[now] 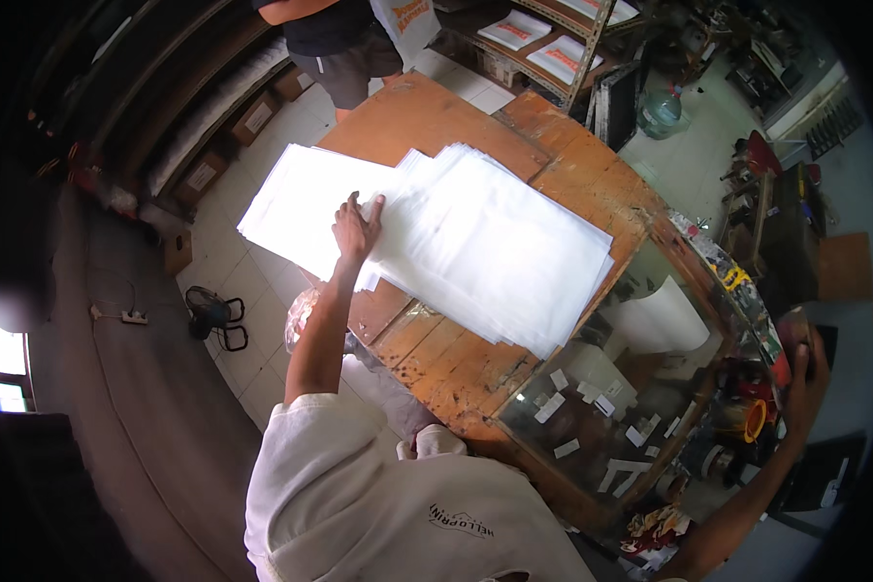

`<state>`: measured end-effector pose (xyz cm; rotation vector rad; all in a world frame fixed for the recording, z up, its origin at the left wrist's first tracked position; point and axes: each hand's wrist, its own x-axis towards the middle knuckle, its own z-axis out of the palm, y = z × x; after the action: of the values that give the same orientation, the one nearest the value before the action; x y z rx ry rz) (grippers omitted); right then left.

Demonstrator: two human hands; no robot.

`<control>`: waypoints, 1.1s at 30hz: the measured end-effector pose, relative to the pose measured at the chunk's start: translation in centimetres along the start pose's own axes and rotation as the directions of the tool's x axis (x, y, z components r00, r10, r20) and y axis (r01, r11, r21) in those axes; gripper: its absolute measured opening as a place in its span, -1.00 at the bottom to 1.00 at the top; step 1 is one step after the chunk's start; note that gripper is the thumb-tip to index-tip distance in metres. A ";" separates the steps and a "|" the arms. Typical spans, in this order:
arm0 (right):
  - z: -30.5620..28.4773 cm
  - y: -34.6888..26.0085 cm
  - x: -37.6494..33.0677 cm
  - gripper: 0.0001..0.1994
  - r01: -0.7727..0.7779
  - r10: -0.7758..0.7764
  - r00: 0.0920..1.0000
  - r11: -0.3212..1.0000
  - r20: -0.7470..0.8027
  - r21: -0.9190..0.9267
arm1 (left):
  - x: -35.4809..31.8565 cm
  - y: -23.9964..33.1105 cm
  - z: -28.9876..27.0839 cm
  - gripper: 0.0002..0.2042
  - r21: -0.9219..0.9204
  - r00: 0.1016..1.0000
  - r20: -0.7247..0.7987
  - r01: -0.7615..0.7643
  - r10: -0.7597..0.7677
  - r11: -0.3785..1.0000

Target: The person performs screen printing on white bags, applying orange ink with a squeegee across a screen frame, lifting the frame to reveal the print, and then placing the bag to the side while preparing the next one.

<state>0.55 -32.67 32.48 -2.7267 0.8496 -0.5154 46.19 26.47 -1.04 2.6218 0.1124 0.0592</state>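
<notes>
My left hand (356, 231) lies on white sheets on the wooden table, its thumb and fingers apart. Under and left of it is a stack of white sheets (296, 199). A larger, fanned pile of white sheets (509, 242) spreads to its right, its edges staggered. Far out at the right, my right hand (805, 378) reaches past the table's side, fingers curled around a small brownish-red object (795, 328) whose kind I cannot make out.
The worn wooden table (436, 116) has a glass panel (543, 432) at its near right, with paper scraps. Tape rolls (747, 419) crowd its right side. A person (344, 48) stands beyond the far edge. A black fan (213, 315) stands on the floor at left.
</notes>
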 end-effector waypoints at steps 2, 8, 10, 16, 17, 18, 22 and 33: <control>0.2 1.1 0.4 -0.50 0.001 -0.002 1.000 0.999 0.026 0.046 | -3.8 1.1 0.8 -0.28 0.206 0.973 -0.032 -0.217 0.228 0.954; 0.1 2.3 1.7 -0.47 0.063 -0.067 0.997 0.993 0.035 0.104 | -2.8 3.6 4.4 -0.29 0.240 0.958 0.051 -0.287 0.283 0.928; 0.1 1.1 2.1 -0.45 0.061 -0.070 0.995 0.990 0.071 0.128 | -1.8 5.5 4.7 -0.26 0.216 0.969 0.167 -0.218 0.184 0.952; -0.3 3.1 1.2 -0.39 -0.014 0.003 0.998 0.985 0.069 0.169 | 2.4 4.8 1.5 -0.39 0.019 0.924 0.325 -0.220 0.202 0.975; 0.3 1.3 1.2 -0.39 -0.014 -0.014 0.995 0.962 0.102 0.272 | 4.2 1.9 0.5 -0.45 -0.134 0.939 0.282 -0.164 0.197 0.977; 0.4 1.5 1.5 -0.40 -0.004 -0.025 0.994 0.965 0.110 0.260 | 5.2 -0.5 0.6 -0.54 -0.308 0.999 0.013 -0.030 0.035 0.951; -0.4 3.2 1.2 -0.45 0.069 -0.089 0.985 0.988 0.147 0.135 | 6.2 -6.1 -1.1 -0.30 0.290 0.975 -0.092 0.219 -0.200 0.932; -1.2 4.1 0.3 -0.43 -0.036 0.031 0.997 0.997 0.074 0.061 | 6.3 -1.3 2.9 -0.06 0.357 0.998 0.011 0.050 -0.058 0.933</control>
<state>-1.75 -36.29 32.30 -2.6522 0.8449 -0.4254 52.54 26.73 -4.09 2.9796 0.2050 -0.0103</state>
